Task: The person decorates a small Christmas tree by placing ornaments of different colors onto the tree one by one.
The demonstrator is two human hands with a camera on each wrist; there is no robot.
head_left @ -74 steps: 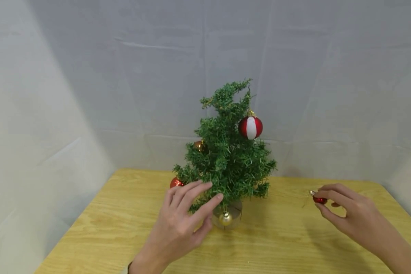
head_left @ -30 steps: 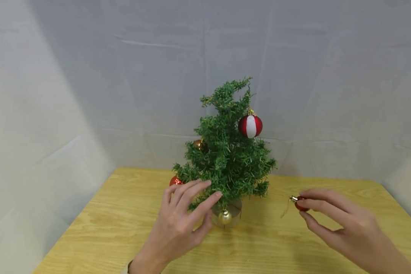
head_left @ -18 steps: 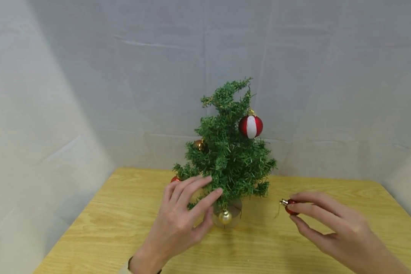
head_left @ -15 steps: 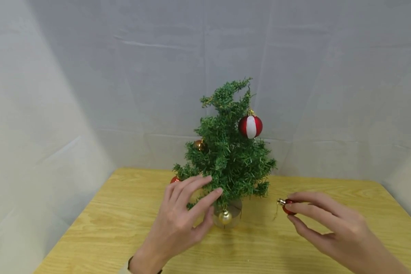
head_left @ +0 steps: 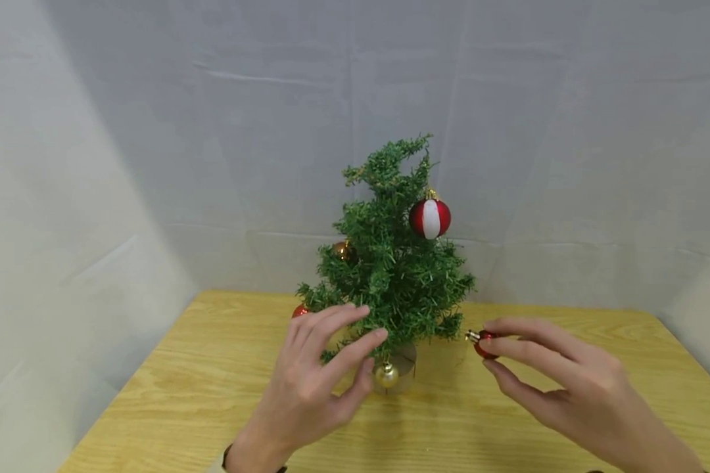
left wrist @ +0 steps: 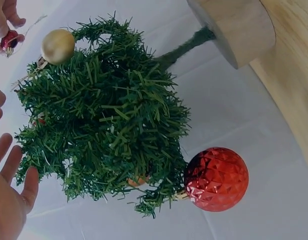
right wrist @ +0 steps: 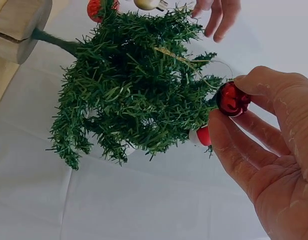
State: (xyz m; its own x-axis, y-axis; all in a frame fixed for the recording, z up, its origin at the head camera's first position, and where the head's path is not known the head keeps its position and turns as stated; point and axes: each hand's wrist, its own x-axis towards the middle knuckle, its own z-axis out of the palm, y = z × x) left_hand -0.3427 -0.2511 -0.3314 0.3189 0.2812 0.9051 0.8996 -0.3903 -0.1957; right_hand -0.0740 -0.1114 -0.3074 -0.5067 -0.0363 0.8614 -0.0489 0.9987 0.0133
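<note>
A small green Christmas tree [head_left: 390, 276] stands upright on a wooden stump base [left wrist: 246, 32]. My right hand [head_left: 574, 381] pinches a small shiny red bauble [right wrist: 234, 98] between thumb and fingers, just right of the lower branches. Its cap points toward the tree, and a thin gold loop trails from it in the right wrist view. My left hand [head_left: 316, 381] hovers at the tree's lower left front, fingers spread and loosely bent, holding nothing visible. Whether its fingertips touch the needles I cannot tell. Beside its thumb hangs a gold bauble [head_left: 386, 374].
A red-and-white striped bauble [head_left: 430, 219] hangs at the upper right of the tree. Copper [head_left: 342, 251] and faceted red [left wrist: 217, 179] baubles hang on its left side. Beneath is a wood-grain table [head_left: 189, 374], with a pale sheet [head_left: 260, 131] behind.
The right hand has carried the small red bauble leftward from the table's right side to near the branches. The left hand has barely moved, and the hung baubles stay in place.
</note>
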